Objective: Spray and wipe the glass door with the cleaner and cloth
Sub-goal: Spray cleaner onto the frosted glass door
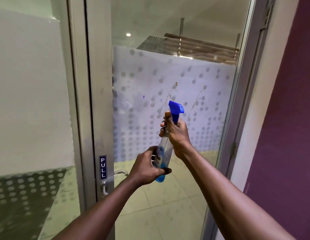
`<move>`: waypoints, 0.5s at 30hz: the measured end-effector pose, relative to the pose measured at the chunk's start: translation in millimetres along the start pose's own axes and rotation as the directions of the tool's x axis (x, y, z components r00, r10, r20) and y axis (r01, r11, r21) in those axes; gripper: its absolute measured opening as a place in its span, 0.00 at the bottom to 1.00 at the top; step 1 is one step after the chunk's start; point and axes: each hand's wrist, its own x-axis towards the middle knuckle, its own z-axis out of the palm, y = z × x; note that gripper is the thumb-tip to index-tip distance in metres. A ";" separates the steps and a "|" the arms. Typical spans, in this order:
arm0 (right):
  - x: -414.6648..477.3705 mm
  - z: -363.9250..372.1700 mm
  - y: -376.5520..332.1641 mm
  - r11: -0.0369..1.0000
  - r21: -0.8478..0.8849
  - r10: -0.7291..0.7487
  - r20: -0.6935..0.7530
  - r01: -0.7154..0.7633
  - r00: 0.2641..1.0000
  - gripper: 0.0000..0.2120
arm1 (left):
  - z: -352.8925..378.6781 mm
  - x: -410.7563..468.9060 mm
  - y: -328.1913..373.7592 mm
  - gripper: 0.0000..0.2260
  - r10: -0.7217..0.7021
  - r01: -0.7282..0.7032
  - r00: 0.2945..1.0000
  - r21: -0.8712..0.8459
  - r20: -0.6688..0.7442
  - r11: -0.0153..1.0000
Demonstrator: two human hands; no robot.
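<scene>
both hands hold one spray bottle (pixel 165 149) up in front of the glass door (pixel 168 84). the right hand (pixel 176 134) is wrapped around the neck of the bottle just under the blue spray head (pixel 176 110), its fingers curled round the front where the trigger sits; whether the trigger is pressed cannot be told. the left hand (pixel 147 168) grips the lower body of the bottle, thumb across the front near the base and fingers round the label. the bottle is clear, tilted with its base down toward the left and its head up toward the right, and blue liquid has pooled in the bottom end. the spray head faces the door and sits close to it, though whether it touches the glass is not clear.

the door has a frosted band (pixel 185 80) with a pattern of grey dots across its middle. brown streaks and spots (pixel 173 89) run down the band just above the spray head, with more to the right. a metal frame (pixel 98 101) runs down the door's left edge, carrying a small blue "pull" sign (pixel 103 167) and, below it, a metal handle (pixel 105 187). a purple wall (pixel 287 118) stands on the right. no cloth shows in the view.
</scene>
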 end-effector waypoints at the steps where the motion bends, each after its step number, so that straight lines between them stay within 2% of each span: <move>1: 3.6 -3.3 1.4 0.999 0.035 -0.004 -0.021 0.005 1.000 0.32 | 0.3 4.5 1.9 0.36 0.005 -0.005 1.000 0.016 0.001 1.000; 6: 19.3 -29.3 1.0 0.987 0.146 -0.054 -0.117 0.071 0.992 0.36 | 12.1 27.2 14.3 0.34 0.030 -0.032 0.999 0.049 0.037 0.998; 12: 39.6 -66.2 -13.9 0.973 0.204 -0.066 -0.190 0.105 0.980 0.29 | 39.7 57.2 36.3 0.32 0.074 -0.078 0.995 0.065 0.066 0.995; 15: 47.4 -81.9 -18.1 0.970 0.213 -0.068 -0.213 0.114 0.975 0.35 | 50.1 68.8 44.1 0.31 0.085 -0.091 0.993 0.059 0.085 0.994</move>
